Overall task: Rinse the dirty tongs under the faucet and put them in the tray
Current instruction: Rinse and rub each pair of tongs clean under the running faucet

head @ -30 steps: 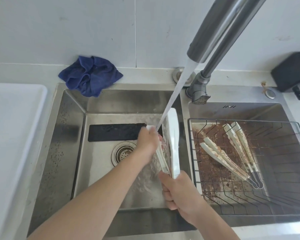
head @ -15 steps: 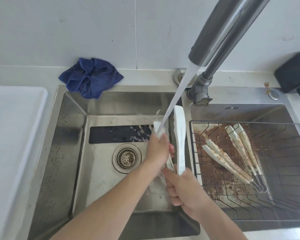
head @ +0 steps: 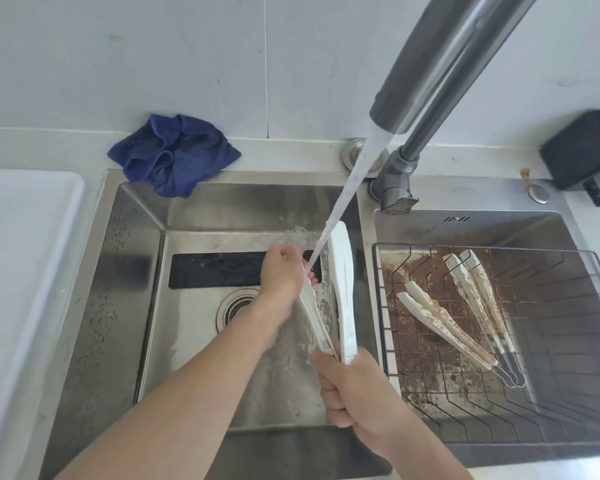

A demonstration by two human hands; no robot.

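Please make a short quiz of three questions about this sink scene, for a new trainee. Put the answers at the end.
1. True or false: the water stream lands near the left hand.
2. Which hand holds the white tongs at the hinge end?
A. left hand
B. right hand
C. neither
3. How many dirty tongs lie in the wire rack in the right basin?

Key:
1. True.
2. B. The left hand grips one arm of the tongs higher up.
3. Two pairs.
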